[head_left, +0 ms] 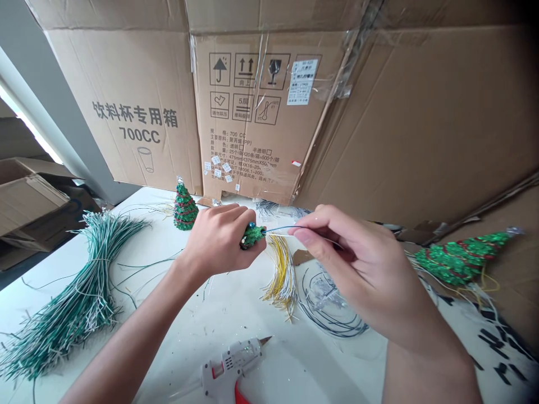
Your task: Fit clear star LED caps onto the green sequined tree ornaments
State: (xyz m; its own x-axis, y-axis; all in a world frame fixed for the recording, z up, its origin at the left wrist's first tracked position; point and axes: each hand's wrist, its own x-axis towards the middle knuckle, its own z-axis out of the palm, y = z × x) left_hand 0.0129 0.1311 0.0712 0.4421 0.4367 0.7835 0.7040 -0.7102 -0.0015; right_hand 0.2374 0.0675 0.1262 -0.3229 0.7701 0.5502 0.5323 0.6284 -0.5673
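My left hand [219, 238] is closed around a small green glittery Christmas tree [252, 236], held sideways with its end pointing right. My right hand [337, 249] pinches a thin blue wire [281, 228] whose tip meets the end of that tree. Both hands hover above a white table [252, 359]. Under them lies a bundle of yellow and white wires [281, 275]. A white and red hot glue gun [229, 367] rests on the table near me, nozzle pointing right.
A big bundle of green and white wires [80, 292] lies at the left. A finished tree [184, 206] stands behind my left hand, another tree [461, 258] lies at the right. Coiled dark wires [332, 314] sit below my right hand. Cardboard boxes [269, 101] wall the back.
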